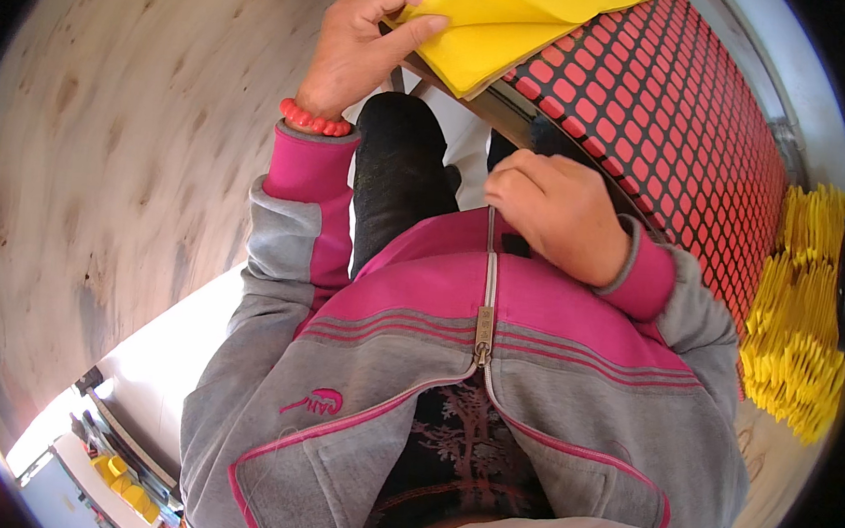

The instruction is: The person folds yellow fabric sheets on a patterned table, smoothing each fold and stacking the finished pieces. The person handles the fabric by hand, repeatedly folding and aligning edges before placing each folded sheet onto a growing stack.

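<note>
**Grey-and-pink jacket [421, 293] close up, yellow sheets [495, 26] in hand**

Nearest us, the jacket spreads across the lower view, its front zipped below and gaping at the neck. Beyond it, to the left, we see a wood-grained floor [110, 148]. The bench [655, 104], covered in a red-and-black pattern, runs along the right, and black trousers [400, 156] show beside it. Past its right end we find a dense pile of folded yellow pieces [797, 316]. The layered yellow sheets lie on the bench's near edge, one corner jutting over. Of the hands, the left hand [358, 47] holds their fold between thumb and fingers; the right hand [561, 210] is loosely curled above the jacket's hem, and we cannot tell whether it grips anything. At the lower left, a pale tray or shelf [79, 470] holds yellow objects [126, 488] too small to identify. A red beaded bracelet [315, 119] rings the left wrist. Lettering marks the pink chest emblem [315, 402] and, smaller, the metal zip pull [483, 326].
</note>
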Available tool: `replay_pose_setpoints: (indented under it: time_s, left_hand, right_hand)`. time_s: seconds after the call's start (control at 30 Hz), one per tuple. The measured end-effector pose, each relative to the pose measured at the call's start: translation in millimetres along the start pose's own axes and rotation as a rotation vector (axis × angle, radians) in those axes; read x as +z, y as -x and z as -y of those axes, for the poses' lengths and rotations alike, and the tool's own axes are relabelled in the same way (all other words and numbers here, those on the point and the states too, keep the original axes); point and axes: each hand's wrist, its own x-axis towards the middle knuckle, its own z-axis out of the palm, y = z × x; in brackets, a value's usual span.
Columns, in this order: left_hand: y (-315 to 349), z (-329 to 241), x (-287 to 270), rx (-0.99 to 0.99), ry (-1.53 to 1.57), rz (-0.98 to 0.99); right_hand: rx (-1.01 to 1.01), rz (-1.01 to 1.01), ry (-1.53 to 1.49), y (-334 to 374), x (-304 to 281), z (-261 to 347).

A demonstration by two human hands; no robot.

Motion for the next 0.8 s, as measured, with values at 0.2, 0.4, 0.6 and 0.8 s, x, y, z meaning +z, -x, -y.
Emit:
replay_pose_setpoints:
  time_s: [0.2,0.4,0.6,0.8]
  left_hand:
    - [-1,1,7,-0.084,0.192,-0.067]
    - [-5,8,11,-0.089,0.234,-0.186]
    - [-4,22,-2,-0.048,0.183,-0.125]
    - [-4,15,-8,0.046,0.012,0.043]
  right_hand:
    - [0.406,0.081,0.263,86,70,-74]
    - [0.349,-0.039,0.434,98,87,-108]
    - [0.355,-0.006,0.214,71,54,-65]
    - [0.019,-0.107,-0.064,12,-21,-19]
